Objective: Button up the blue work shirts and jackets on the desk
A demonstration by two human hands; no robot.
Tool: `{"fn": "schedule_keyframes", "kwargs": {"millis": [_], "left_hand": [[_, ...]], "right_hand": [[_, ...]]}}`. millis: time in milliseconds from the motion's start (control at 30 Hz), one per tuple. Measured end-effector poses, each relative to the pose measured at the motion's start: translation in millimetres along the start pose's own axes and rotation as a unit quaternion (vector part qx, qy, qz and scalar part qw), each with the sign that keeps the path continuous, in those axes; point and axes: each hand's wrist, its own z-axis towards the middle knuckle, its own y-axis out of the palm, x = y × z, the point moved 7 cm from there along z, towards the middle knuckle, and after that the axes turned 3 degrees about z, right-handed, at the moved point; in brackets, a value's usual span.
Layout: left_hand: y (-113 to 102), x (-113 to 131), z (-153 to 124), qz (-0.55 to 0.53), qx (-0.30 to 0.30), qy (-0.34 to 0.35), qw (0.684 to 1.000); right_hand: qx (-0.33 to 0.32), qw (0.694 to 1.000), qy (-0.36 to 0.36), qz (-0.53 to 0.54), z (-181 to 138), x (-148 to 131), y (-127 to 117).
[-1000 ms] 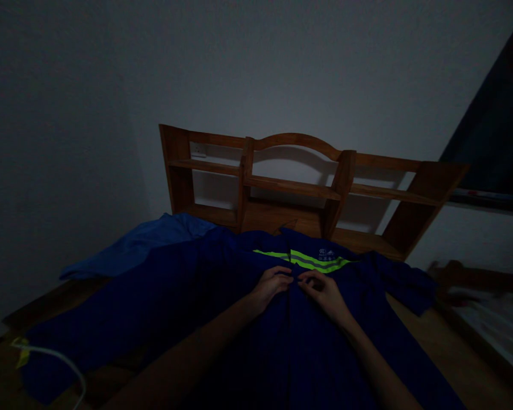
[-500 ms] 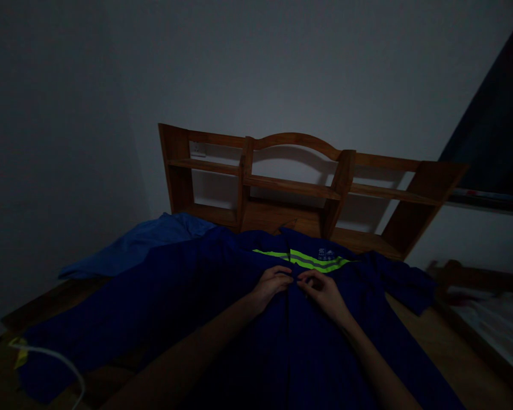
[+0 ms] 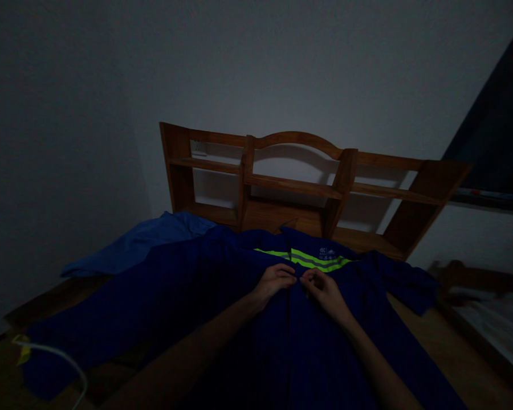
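Observation:
A dark blue work jacket [image 3: 222,319] with a yellow-green reflective stripe [image 3: 312,260] lies spread front-up on a wooden bed. My left hand [image 3: 276,281] and my right hand [image 3: 322,290] meet at the jacket's front opening just below the stripe. Both hands have their fingers curled in a pinch on the two front edges of the jacket. What sits between the fingertips is too dark to make out.
A lighter blue garment [image 3: 145,242] lies at the back left of the bed. A wooden headboard with shelves [image 3: 299,188] stands against the wall. A white cable [image 3: 55,359] curls at the lower left. Another piece of furniture [image 3: 487,307] is at the right.
Both hands stay pinched at the jacket's front opening, shifting only slightly upward toward the stripe. The view has barely moved.

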Motion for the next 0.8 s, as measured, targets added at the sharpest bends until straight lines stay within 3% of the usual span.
{"fn": "schedule_keyframes", "kwargs": {"millis": [500, 800], "left_hand": [[8.7, 16.9, -1.7, 0.044, -0.013, 0.047, 0.998], [12.2, 17.3, 0.3, 0.035, -0.02, 0.036, 0.999]], "right_hand": [[-0.016, 0.994, 0.056, 0.091, 2.1, 6.9, 0.0], [-0.009, 0.982, 0.115, 0.149, 2.7, 13.5, -1.3]]}}
